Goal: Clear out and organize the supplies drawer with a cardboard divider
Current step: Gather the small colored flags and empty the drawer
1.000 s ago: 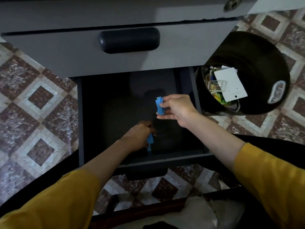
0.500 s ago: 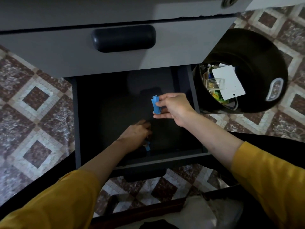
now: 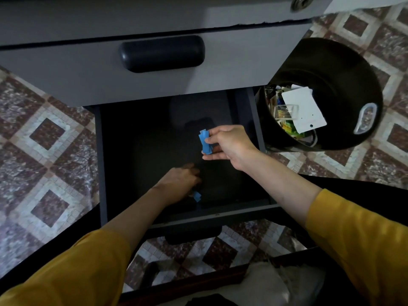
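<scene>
Open drawer [image 3: 102,155] sits dead centre of the frame, dark inside, with the closed drawer and its black handle [image 3: 162,53] above it. The right hand [image 3: 230,146] is up over the drawer's right half, its grip clamped on a little stack of blue strips [image 3: 204,141] pinched between thumb and fingers, held upright and clear of the drawer floor. The left hand [image 3: 180,184] is reaching down low near the drawer's front edge, fingers curled over, with a small blue scrap [image 3: 197,196] poking out just under them (honestly can't tell if that grip has closed on it or is only touching it, too dark). Upper right of the frame there's a black bin [image 3: 353,69] on the tiled floor [image 3: 44,140], stuffed with bits and a white card [image 3: 303,111] on top
</scene>
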